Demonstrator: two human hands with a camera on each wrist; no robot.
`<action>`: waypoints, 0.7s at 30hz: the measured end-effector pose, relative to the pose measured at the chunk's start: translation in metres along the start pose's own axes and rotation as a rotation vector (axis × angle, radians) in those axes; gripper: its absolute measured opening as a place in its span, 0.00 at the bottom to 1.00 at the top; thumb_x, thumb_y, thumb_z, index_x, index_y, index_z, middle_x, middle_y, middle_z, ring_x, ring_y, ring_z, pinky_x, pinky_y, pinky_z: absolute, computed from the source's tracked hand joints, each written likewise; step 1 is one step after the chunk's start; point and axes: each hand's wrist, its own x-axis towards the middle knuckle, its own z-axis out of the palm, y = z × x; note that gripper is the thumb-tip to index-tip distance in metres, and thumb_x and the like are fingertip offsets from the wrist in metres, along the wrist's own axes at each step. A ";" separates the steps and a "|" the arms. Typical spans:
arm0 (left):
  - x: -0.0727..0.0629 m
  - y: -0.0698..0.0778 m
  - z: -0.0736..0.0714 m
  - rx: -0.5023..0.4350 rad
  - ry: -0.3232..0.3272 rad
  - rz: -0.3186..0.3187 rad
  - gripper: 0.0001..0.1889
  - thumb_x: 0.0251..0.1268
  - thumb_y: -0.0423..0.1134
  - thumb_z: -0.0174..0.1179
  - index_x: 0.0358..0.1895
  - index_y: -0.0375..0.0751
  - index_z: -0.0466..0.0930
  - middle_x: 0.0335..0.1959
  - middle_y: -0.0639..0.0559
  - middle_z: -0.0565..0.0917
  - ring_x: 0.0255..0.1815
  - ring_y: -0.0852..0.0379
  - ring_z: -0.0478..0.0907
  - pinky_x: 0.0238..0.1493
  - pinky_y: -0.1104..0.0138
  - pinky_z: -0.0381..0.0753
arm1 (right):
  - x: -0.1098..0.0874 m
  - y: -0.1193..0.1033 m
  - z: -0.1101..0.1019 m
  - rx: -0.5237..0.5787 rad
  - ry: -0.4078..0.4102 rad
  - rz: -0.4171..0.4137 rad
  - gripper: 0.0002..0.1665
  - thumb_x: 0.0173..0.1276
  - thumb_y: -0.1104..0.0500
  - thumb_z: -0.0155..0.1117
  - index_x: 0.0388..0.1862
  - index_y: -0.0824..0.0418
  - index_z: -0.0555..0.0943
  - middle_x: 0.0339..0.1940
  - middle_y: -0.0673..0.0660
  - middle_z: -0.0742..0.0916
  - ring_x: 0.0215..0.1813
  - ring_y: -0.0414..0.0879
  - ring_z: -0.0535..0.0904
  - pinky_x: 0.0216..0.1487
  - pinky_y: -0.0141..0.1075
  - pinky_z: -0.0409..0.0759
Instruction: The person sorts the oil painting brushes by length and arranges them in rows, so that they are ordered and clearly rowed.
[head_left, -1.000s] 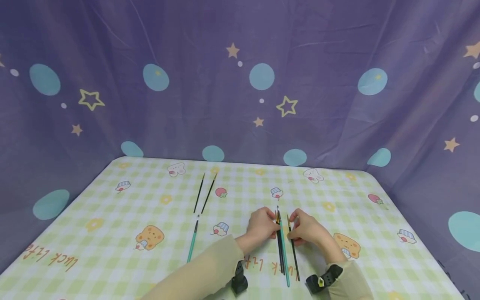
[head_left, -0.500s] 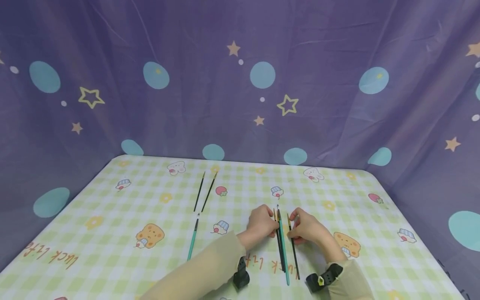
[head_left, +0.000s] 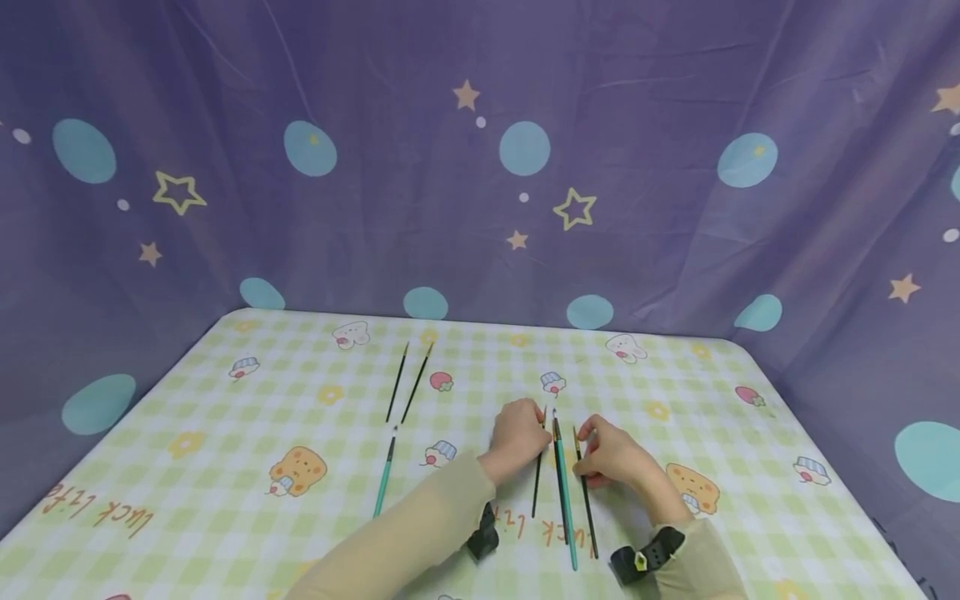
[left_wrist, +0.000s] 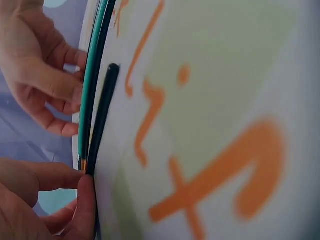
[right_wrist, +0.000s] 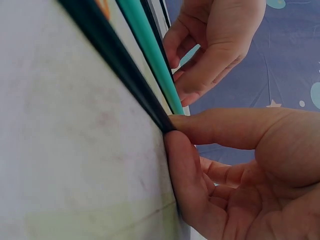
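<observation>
In the head view my left hand (head_left: pixel 519 439) pinches a thin black paintbrush (head_left: pixel 537 483) near its bristle end. My right hand (head_left: pixel 611 452) holds another black paintbrush (head_left: pixel 590 517) between thumb and finger; the right wrist view shows this pinch on the dark handle (right_wrist: pixel 125 70) up close. Between the hands lie a teal paintbrush (head_left: pixel 567 500) and, close along its left side, a black paintbrush (head_left: pixel 560 479). The left wrist view has the pinched brush's rounded handle end (left_wrist: pixel 111 75) beside the teal handle (left_wrist: pixel 92 75).
Farther left on the checked tablecloth (head_left: pixel 480 358) lie two black paintbrushes, one (head_left: pixel 397 383) beside the other (head_left: pixel 417 383). Nearer is a teal paintbrush (head_left: pixel 386 475), its lower end hidden by the left sleeve (head_left: pixel 408 533). A purple curtain (head_left: pixel 420 208) hangs behind the table.
My left hand has moved slightly left and away from the body, drawing one black paintbrush apart from the teal one. My right hand has stayed almost still with its brush.
</observation>
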 end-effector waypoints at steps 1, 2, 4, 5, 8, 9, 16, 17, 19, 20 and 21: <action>0.001 0.000 -0.001 0.010 0.003 0.006 0.06 0.41 0.31 0.64 0.20 0.41 0.75 0.20 0.54 0.76 0.21 0.58 0.70 0.23 0.69 0.71 | 0.000 0.000 0.000 0.002 -0.001 -0.001 0.24 0.48 0.71 0.67 0.42 0.64 0.67 0.26 0.58 0.74 0.19 0.45 0.76 0.21 0.34 0.79; 0.003 -0.001 -0.002 0.017 0.001 0.010 0.07 0.41 0.31 0.64 0.16 0.42 0.73 0.16 0.55 0.73 0.18 0.58 0.68 0.20 0.69 0.69 | 0.000 0.000 0.000 0.001 -0.001 -0.003 0.24 0.47 0.71 0.67 0.42 0.64 0.67 0.26 0.58 0.75 0.19 0.45 0.76 0.21 0.34 0.79; 0.005 -0.001 -0.004 0.028 -0.011 0.012 0.12 0.42 0.31 0.63 0.11 0.43 0.69 0.11 0.56 0.68 0.14 0.60 0.63 0.16 0.71 0.64 | 0.000 0.000 -0.001 0.000 0.001 -0.005 0.24 0.47 0.71 0.67 0.41 0.64 0.67 0.26 0.58 0.75 0.19 0.45 0.76 0.21 0.34 0.79; 0.006 -0.002 -0.005 0.033 -0.017 0.012 0.15 0.42 0.32 0.63 0.08 0.44 0.67 0.08 0.57 0.64 0.12 0.60 0.59 0.14 0.71 0.61 | 0.000 0.000 -0.001 0.002 0.002 -0.006 0.24 0.47 0.71 0.67 0.41 0.64 0.67 0.26 0.58 0.75 0.19 0.45 0.76 0.21 0.35 0.79; 0.010 -0.002 -0.007 0.032 -0.047 -0.022 0.18 0.42 0.34 0.63 0.05 0.45 0.64 0.04 0.58 0.61 0.07 0.61 0.57 0.11 0.72 0.58 | 0.001 0.000 -0.001 -0.001 0.003 -0.010 0.24 0.47 0.71 0.67 0.41 0.63 0.67 0.26 0.58 0.75 0.19 0.45 0.76 0.21 0.35 0.79; 0.011 -0.002 -0.008 0.032 -0.052 -0.038 0.17 0.42 0.35 0.64 0.06 0.45 0.66 0.03 0.58 0.63 0.07 0.61 0.60 0.12 0.72 0.60 | 0.001 0.000 -0.001 -0.002 0.002 -0.010 0.24 0.47 0.71 0.67 0.41 0.63 0.67 0.26 0.58 0.75 0.19 0.45 0.76 0.21 0.34 0.78; 0.014 -0.006 -0.012 -0.033 -0.103 -0.120 0.07 0.42 0.36 0.64 0.13 0.42 0.79 0.06 0.54 0.76 0.06 0.62 0.69 0.13 0.73 0.68 | 0.000 0.001 0.000 -0.005 -0.009 -0.005 0.24 0.47 0.70 0.68 0.42 0.63 0.67 0.26 0.58 0.75 0.20 0.45 0.76 0.21 0.34 0.78; 0.014 -0.007 -0.013 -0.052 -0.109 -0.122 0.05 0.43 0.35 0.64 0.16 0.41 0.80 0.07 0.54 0.77 0.06 0.62 0.70 0.13 0.73 0.69 | 0.000 0.001 0.000 -0.003 -0.009 -0.004 0.24 0.47 0.70 0.68 0.42 0.63 0.67 0.26 0.58 0.74 0.20 0.45 0.76 0.21 0.34 0.78; 0.015 -0.009 -0.013 -0.094 -0.113 -0.116 0.02 0.44 0.35 0.65 0.22 0.40 0.82 0.12 0.53 0.79 0.08 0.62 0.72 0.15 0.73 0.71 | 0.001 0.001 0.000 -0.001 -0.007 -0.004 0.24 0.47 0.71 0.67 0.41 0.63 0.67 0.27 0.58 0.74 0.20 0.45 0.76 0.21 0.34 0.78; 0.015 -0.010 -0.013 -0.112 -0.112 -0.111 0.03 0.45 0.35 0.65 0.25 0.40 0.82 0.14 0.53 0.79 0.09 0.62 0.72 0.15 0.73 0.71 | 0.001 0.001 0.000 0.001 -0.006 -0.004 0.24 0.47 0.71 0.67 0.41 0.63 0.67 0.27 0.58 0.74 0.20 0.45 0.75 0.21 0.34 0.78; 0.016 -0.012 -0.014 -0.129 -0.110 -0.106 0.05 0.45 0.34 0.65 0.28 0.39 0.83 0.16 0.53 0.80 0.09 0.62 0.72 0.16 0.73 0.72 | 0.001 0.002 0.000 0.004 -0.007 -0.005 0.24 0.47 0.71 0.67 0.41 0.63 0.67 0.27 0.58 0.74 0.20 0.45 0.75 0.21 0.34 0.78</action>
